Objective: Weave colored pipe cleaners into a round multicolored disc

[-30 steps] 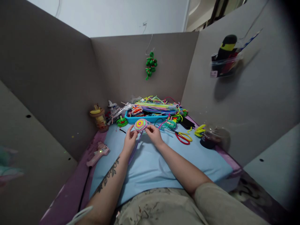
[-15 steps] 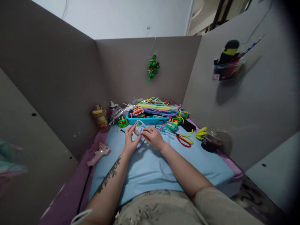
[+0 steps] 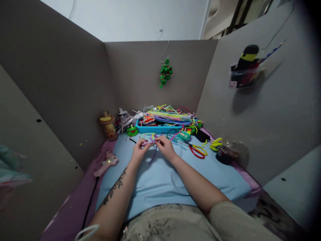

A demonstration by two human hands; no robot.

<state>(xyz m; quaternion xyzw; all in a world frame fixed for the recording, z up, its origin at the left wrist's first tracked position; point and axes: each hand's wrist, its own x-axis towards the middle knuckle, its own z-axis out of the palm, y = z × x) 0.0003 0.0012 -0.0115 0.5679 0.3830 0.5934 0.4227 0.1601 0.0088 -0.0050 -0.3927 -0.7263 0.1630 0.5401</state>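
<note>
Between my hands is a small loop-shaped piece of pastel pipe cleaners (image 3: 148, 142), with pink, purple, yellow and green strands. My left hand (image 3: 139, 150) pinches its left side, thumb and fingers closed. On the other side, the fingertips of my right hand (image 3: 165, 146) are closed on the piece near a purple strand. A purple pipe cleaner end (image 3: 152, 157) hangs down toward the blue cloth (image 3: 160, 180). My fingers cover part of the piece. Just beyond the hands lies a teal woven pipe cleaner piece (image 3: 184, 135).
A blue tray (image 3: 160, 129) heaped with colourful pipe cleaners stands at the back. Red-and-yellow-handled scissors (image 3: 198, 152) lie to the right, by a black phone-like object (image 3: 202, 135). At left are a pink glue gun (image 3: 106, 165) and a cup (image 3: 109, 127). Grey panels (image 3: 155, 73) enclose three sides.
The pipe cleaner piece has tipped lower and flatter between my hands. My left fingers have come down around it, and the purple end now hangs straighter. The view has shifted slightly.
</note>
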